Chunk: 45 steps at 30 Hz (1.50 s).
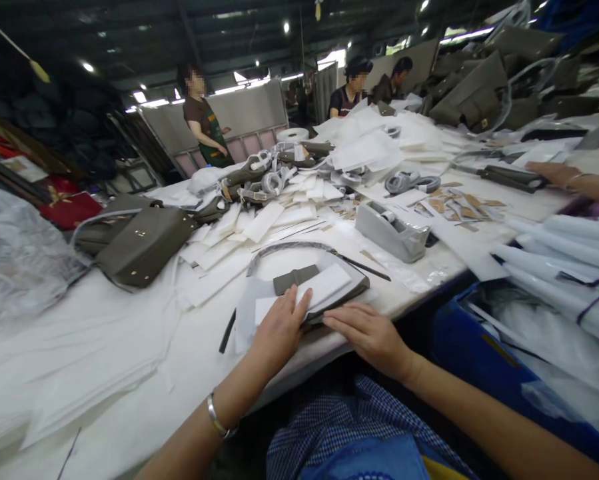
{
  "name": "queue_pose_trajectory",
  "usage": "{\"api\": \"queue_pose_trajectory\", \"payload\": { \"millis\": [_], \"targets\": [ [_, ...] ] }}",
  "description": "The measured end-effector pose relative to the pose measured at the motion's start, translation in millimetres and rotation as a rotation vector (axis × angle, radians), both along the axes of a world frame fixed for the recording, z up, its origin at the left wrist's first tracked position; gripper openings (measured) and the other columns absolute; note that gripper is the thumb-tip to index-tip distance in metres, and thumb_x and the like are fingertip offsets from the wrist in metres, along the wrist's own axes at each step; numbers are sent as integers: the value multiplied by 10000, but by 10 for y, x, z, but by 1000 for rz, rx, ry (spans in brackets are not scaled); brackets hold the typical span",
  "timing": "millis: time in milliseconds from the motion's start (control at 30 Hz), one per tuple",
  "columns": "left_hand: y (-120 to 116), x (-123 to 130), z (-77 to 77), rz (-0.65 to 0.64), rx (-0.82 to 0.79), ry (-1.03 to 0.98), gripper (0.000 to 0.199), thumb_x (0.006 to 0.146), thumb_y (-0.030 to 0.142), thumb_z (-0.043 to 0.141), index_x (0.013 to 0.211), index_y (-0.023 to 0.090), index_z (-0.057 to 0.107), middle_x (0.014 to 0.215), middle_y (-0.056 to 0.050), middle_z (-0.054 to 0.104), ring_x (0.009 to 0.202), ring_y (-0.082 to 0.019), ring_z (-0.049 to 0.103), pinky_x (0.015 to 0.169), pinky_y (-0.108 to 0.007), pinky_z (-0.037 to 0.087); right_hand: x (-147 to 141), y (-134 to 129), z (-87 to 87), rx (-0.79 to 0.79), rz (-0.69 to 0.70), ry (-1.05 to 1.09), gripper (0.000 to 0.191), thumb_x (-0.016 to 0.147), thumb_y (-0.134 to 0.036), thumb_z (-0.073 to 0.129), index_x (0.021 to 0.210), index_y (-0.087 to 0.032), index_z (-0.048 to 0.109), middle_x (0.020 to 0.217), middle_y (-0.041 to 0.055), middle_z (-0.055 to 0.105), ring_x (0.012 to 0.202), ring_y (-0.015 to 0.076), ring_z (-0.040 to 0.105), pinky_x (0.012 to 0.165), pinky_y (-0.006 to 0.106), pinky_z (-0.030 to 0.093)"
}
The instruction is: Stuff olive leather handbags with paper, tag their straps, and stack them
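An olive-grey handbag (359,287) lies flat on the table in front of me, its wrapped handle (299,245) arching away from me. White sheets (326,290) cover most of its upper face, and a dark flap or strap piece (296,279) shows between them. My left hand (280,327) lies on the sheets with its fingers stretched out. Along the bag's near edge rests my right hand (372,337), fingers extended and side by side, its palm hidden. Two dark strap ends stick out, one at each side of the bag.
A tape dispenser (392,230) stands beyond the bag to the right. Finished-looking olive bags (146,243) lie left, white paper sheets (89,360) spread nearby. A blue bin (479,360) holds plastic-wrapped material at right. Another person's hand (554,173) touches a bag; several people work behind.
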<state>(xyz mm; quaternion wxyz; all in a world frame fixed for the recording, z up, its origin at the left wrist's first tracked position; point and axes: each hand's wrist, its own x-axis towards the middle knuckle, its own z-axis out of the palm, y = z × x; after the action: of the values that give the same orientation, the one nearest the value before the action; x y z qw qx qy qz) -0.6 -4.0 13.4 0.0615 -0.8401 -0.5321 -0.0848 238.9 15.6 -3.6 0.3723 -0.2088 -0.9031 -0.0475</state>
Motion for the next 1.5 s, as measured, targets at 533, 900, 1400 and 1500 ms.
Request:
{"api": "queue_pose_trajectory", "payload": {
  "millis": [533,900,1400,1500],
  "targets": [
    [-46,578,88,152,96,151,422,978,244,412,1339,42,494,1491,-245,446,1416,-348,381,1127,-600,342,390,661,-272,-64,-29,-70,626,963,-108,494,1511,-381,366,1389,0,611,1287,226,565,1141,450,402],
    [-31,562,-209,156,282,41,479,993,221,450,1468,280,432,1488,-141,491,1388,-331,441,1115,-546,384,492,554,-167,-217,-92,70,509,959,-235,567,1445,-357,475,1421,24,578,1294,259,554,1152,460,404],
    [-27,535,-295,130,298,-23,583,958,185,518,1512,296,378,1552,-110,413,1435,-351,368,1131,-582,377,539,486,3,-1118,-373,179,432,799,-479,695,1131,-207,647,950,72,767,862,278,730,794,410,596],
    [-62,517,-305,124,309,-5,615,954,149,494,1533,281,334,1583,-94,356,1459,-342,322,1150,-574,352,454,460,102,-1200,-310,270,376,773,-448,737,1050,-211,647,1002,67,758,898,265,718,814,400,586]
  ]
}}
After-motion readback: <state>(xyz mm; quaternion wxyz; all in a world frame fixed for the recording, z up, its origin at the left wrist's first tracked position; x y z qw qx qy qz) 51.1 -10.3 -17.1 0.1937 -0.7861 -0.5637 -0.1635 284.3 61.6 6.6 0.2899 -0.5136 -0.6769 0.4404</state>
